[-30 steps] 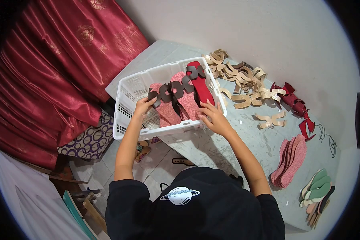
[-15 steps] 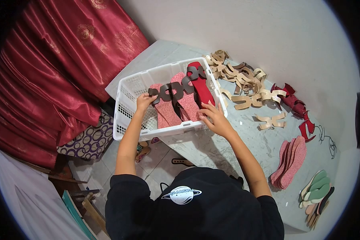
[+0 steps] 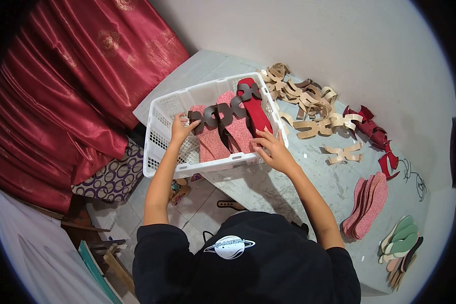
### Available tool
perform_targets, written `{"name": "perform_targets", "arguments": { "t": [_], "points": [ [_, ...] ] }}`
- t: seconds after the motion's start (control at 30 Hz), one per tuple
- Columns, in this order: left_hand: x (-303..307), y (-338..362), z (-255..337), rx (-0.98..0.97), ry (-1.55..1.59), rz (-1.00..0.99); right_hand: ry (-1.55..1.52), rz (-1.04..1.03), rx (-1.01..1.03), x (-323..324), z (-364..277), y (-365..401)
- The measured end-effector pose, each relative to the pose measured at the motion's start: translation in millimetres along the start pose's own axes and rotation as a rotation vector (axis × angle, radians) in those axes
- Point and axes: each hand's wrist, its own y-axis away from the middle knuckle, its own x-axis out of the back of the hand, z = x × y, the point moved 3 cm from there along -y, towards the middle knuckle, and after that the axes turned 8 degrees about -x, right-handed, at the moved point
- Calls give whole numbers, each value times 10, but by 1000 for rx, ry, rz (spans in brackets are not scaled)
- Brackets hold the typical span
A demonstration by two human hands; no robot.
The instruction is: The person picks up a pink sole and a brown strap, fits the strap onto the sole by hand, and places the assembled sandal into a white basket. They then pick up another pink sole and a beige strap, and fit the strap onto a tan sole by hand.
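Observation:
A white plastic basket (image 3: 154,129) holds pink patterned sole pieces (image 3: 211,145), a red sole piece (image 3: 259,115) and dark brown cut-out straps (image 3: 225,114) lying across them. My left hand (image 3: 181,130) is over the basket's left part, fingers apart, its thumb by the left end of the brown straps. At the basket's near right corner, my right hand (image 3: 272,151) has its fingers spread, with the tips at the lower end of the red sole piece. Neither hand grips anything that I can see.
Beige straps (image 3: 309,96) are heaped on the grey table (image 3: 309,187) against the wall. Red straps (image 3: 376,133), a stack of pink soles (image 3: 367,205) and green sole pieces (image 3: 403,238) lie to the right. A red curtain (image 3: 86,76) hangs at the left.
My left hand has shifted slightly left, and its fingers have come away from the end of the brown straps. The right hand and the basket have hardly moved.

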Motion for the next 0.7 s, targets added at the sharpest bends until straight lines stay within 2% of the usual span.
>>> {"name": "perform_targets", "arguments": {
  "t": [0.03,0.1,0.13,0.2,0.27,0.33,0.4,0.47,0.53,0.7],
  "points": [
    [-7,13,29,-2,0,-1,-2,8,-2,1,6,3],
    [11,70,210,-182,-234,213,-2,22,-6,17,9,5],
    [-10,98,321,-187,-232,210,-4,28,-22,29,7,8],
    [-72,187,666,-430,-261,276,-1,40,-48,69,4,22],
    [-174,338,1090,-494,-204,257,-27,85,-74,134,7,59],
    [-357,498,1481,-620,-156,131,-36,137,-98,214,46,114],
    [-607,610,1712,-677,-93,93,-39,195,-130,328,113,217],
    [-815,776,2039,-829,-43,-2,-61,276,-164,476,184,342],
    [-1092,909,2278,-865,59,-78,-35,338,-190,591,297,502],
    [-1757,1302,2750,-960,237,-222,-47,556,-421,884,706,1141]
  ]
}}
